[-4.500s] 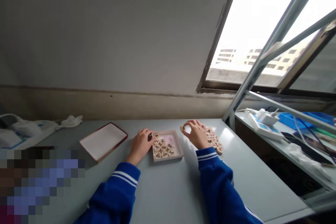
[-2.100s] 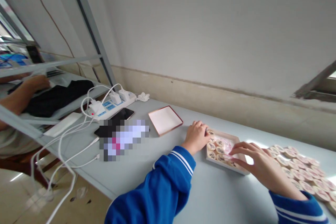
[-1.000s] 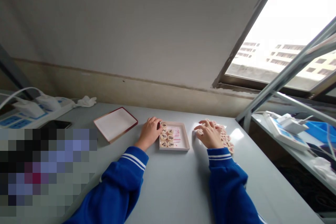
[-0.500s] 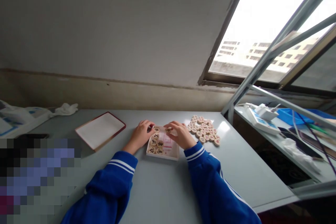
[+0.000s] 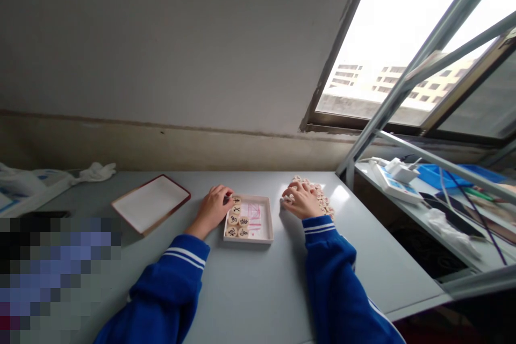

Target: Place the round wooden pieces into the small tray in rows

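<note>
A shallow white box (image 5: 264, 235) lies on the grey table, with several round wooden chess pieces (image 5: 237, 220) set in its left part. My left hand (image 5: 212, 209) rests against the box's left edge, fingers curled on the rim. To the right lies a heap of loose chess pieces (image 5: 324, 201). My right hand (image 5: 300, 201) is over that heap, fingers bent and pinching at a piece near its left side.
The box's red-edged lid (image 5: 150, 208) lies upside down to the left. White cloth and bags (image 5: 48, 177) sit at the far left. A metal shelf frame (image 5: 387, 118) stands on the right, with a power strip (image 5: 393, 183) and blue items on the shelf.
My right hand has left the box and gone back right to the loose heap. My left hand has stayed on the box's left edge.
</note>
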`<control>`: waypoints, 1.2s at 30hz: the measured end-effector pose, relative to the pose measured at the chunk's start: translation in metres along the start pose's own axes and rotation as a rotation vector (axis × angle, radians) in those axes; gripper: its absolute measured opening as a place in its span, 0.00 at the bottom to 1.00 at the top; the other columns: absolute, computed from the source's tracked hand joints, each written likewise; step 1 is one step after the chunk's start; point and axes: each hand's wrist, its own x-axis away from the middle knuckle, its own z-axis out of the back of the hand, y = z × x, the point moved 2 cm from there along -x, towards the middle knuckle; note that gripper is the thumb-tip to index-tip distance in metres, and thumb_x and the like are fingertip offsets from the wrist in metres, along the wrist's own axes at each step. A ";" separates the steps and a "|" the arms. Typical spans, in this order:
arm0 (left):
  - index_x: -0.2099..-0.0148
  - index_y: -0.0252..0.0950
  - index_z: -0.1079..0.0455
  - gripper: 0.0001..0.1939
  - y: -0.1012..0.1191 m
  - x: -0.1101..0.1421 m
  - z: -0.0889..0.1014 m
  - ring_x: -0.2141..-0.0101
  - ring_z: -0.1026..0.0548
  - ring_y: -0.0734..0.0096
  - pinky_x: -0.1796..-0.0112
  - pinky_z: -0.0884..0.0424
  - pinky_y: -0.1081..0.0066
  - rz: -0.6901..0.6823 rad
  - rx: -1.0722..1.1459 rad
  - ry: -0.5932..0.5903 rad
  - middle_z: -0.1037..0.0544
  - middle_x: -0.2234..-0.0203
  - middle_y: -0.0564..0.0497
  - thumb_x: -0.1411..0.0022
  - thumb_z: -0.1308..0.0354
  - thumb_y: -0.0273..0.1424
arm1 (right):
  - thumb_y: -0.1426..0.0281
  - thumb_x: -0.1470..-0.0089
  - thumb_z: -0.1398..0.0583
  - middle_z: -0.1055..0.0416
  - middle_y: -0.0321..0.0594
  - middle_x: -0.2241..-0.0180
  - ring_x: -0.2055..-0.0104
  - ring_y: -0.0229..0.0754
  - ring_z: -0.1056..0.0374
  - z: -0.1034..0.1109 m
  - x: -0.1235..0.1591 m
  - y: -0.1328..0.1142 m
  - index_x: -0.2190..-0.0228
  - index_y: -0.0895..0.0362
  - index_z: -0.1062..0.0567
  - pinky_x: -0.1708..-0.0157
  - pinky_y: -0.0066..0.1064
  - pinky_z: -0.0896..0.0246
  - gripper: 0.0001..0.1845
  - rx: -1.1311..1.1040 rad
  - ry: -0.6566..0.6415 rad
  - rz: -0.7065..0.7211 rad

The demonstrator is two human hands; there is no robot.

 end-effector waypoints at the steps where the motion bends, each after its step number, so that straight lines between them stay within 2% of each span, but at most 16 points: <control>1: 0.66 0.36 0.34 0.06 0.000 0.000 0.000 0.61 0.33 0.65 0.58 0.37 0.67 0.000 0.000 -0.002 0.30 0.67 0.49 0.44 0.52 0.29 | 0.67 0.51 0.43 0.38 0.40 0.55 0.50 0.51 0.47 0.000 -0.004 0.005 0.65 0.51 0.28 0.52 0.51 0.55 0.09 -0.039 0.016 -0.021; 4: 0.66 0.36 0.35 0.06 0.001 -0.001 0.000 0.61 0.33 0.65 0.58 0.37 0.67 0.000 -0.003 -0.008 0.30 0.67 0.49 0.44 0.52 0.29 | 0.66 0.45 0.49 0.46 0.41 0.47 0.45 0.49 0.52 -0.005 -0.024 0.021 0.52 0.51 0.36 0.50 0.52 0.55 0.17 -0.076 0.064 -0.113; 6: 0.66 0.36 0.35 0.06 0.001 -0.001 0.000 0.61 0.33 0.65 0.58 0.37 0.67 -0.001 -0.004 -0.005 0.30 0.67 0.49 0.44 0.52 0.28 | 0.65 0.43 0.51 0.52 0.43 0.43 0.42 0.50 0.58 -0.013 -0.039 0.029 0.48 0.52 0.41 0.49 0.55 0.59 0.20 -0.036 -0.011 -0.148; 8: 0.66 0.37 0.35 0.06 0.002 0.000 0.001 0.61 0.33 0.65 0.58 0.36 0.67 -0.006 -0.002 0.002 0.29 0.66 0.49 0.45 0.52 0.28 | 0.66 0.42 0.50 0.53 0.45 0.43 0.41 0.51 0.61 -0.022 -0.048 0.036 0.47 0.53 0.41 0.49 0.57 0.61 0.21 -0.004 -0.136 -0.130; 10: 0.66 0.37 0.35 0.06 0.003 0.000 0.002 0.61 0.33 0.65 0.58 0.36 0.67 -0.015 0.003 0.012 0.29 0.67 0.49 0.45 0.52 0.28 | 0.69 0.43 0.50 0.51 0.46 0.44 0.41 0.51 0.60 -0.029 -0.050 0.041 0.49 0.54 0.38 0.48 0.55 0.60 0.19 0.008 -0.208 -0.102; 13: 0.66 0.36 0.35 0.06 0.004 0.001 0.003 0.61 0.32 0.65 0.58 0.36 0.67 -0.022 0.009 0.026 0.29 0.67 0.49 0.45 0.53 0.27 | 0.73 0.44 0.49 0.50 0.47 0.44 0.41 0.50 0.58 -0.030 -0.043 0.048 0.50 0.55 0.37 0.47 0.53 0.60 0.19 0.005 -0.227 -0.081; 15: 0.66 0.36 0.35 0.06 0.005 0.001 0.004 0.61 0.33 0.64 0.58 0.36 0.67 -0.028 0.017 0.028 0.29 0.67 0.49 0.45 0.53 0.27 | 0.72 0.43 0.50 0.50 0.48 0.44 0.41 0.50 0.57 -0.026 -0.036 0.051 0.49 0.56 0.38 0.47 0.53 0.60 0.20 0.000 -0.224 -0.081; 17: 0.66 0.36 0.35 0.06 0.006 0.001 0.004 0.61 0.33 0.64 0.58 0.36 0.66 -0.032 0.025 0.027 0.29 0.67 0.48 0.45 0.53 0.27 | 0.70 0.41 0.53 0.50 0.48 0.44 0.41 0.50 0.58 -0.017 -0.029 0.048 0.47 0.56 0.41 0.47 0.54 0.61 0.20 -0.003 -0.197 -0.094; 19: 0.67 0.36 0.35 0.06 0.006 0.001 0.003 0.61 0.33 0.64 0.58 0.37 0.66 -0.031 0.026 0.025 0.29 0.67 0.48 0.45 0.53 0.27 | 0.69 0.40 0.54 0.47 0.48 0.45 0.42 0.48 0.55 -0.007 -0.021 0.037 0.46 0.56 0.43 0.47 0.52 0.59 0.20 -0.040 -0.112 -0.060; 21: 0.67 0.36 0.35 0.06 0.005 0.000 0.003 0.61 0.33 0.64 0.58 0.37 0.66 -0.022 0.020 0.024 0.29 0.67 0.49 0.45 0.53 0.27 | 0.69 0.41 0.50 0.41 0.45 0.49 0.46 0.45 0.47 0.002 -0.009 0.017 0.48 0.54 0.40 0.48 0.45 0.53 0.19 -0.119 -0.044 0.086; 23: 0.66 0.36 0.35 0.07 0.004 0.000 0.002 0.61 0.33 0.64 0.58 0.37 0.66 -0.017 0.017 0.017 0.29 0.67 0.49 0.45 0.53 0.27 | 0.70 0.45 0.44 0.34 0.39 0.56 0.53 0.42 0.40 0.006 0.005 -0.006 0.54 0.52 0.33 0.52 0.38 0.48 0.15 -0.173 -0.070 0.282; 25: 0.66 0.37 0.34 0.07 0.002 0.000 0.001 0.61 0.33 0.64 0.58 0.37 0.66 -0.017 0.017 0.009 0.29 0.67 0.49 0.45 0.53 0.28 | 0.73 0.48 0.41 0.32 0.38 0.60 0.57 0.42 0.37 0.007 0.017 -0.021 0.57 0.51 0.31 0.54 0.36 0.46 0.15 -0.134 -0.079 0.344; 28: 0.66 0.37 0.34 0.07 0.001 0.000 0.000 0.61 0.33 0.64 0.58 0.37 0.66 -0.029 0.012 0.008 0.29 0.67 0.49 0.44 0.53 0.28 | 0.77 0.49 0.42 0.31 0.39 0.62 0.58 0.42 0.38 0.006 0.028 -0.025 0.55 0.54 0.32 0.57 0.36 0.46 0.18 -0.082 -0.024 0.289; 31: 0.66 0.37 0.34 0.07 -0.001 -0.001 0.000 0.60 0.33 0.65 0.57 0.37 0.67 -0.041 0.003 0.011 0.30 0.67 0.49 0.44 0.53 0.28 | 0.76 0.49 0.41 0.34 0.41 0.57 0.55 0.45 0.40 0.005 0.029 -0.017 0.56 0.54 0.32 0.56 0.38 0.47 0.17 -0.049 0.036 0.256; 33: 0.65 0.36 0.34 0.07 -0.001 -0.001 -0.001 0.60 0.33 0.64 0.57 0.37 0.67 -0.044 0.000 0.009 0.30 0.66 0.49 0.44 0.53 0.29 | 0.75 0.49 0.41 0.35 0.40 0.55 0.53 0.46 0.42 0.004 0.027 -0.012 0.58 0.53 0.30 0.55 0.39 0.49 0.14 -0.010 0.035 0.245; 36: 0.65 0.36 0.34 0.07 0.000 0.000 -0.001 0.60 0.34 0.64 0.57 0.37 0.66 -0.046 0.002 0.006 0.30 0.66 0.48 0.44 0.53 0.29 | 0.77 0.48 0.43 0.33 0.39 0.58 0.55 0.45 0.40 0.003 0.026 -0.007 0.63 0.53 0.28 0.55 0.38 0.50 0.10 0.015 -0.016 0.237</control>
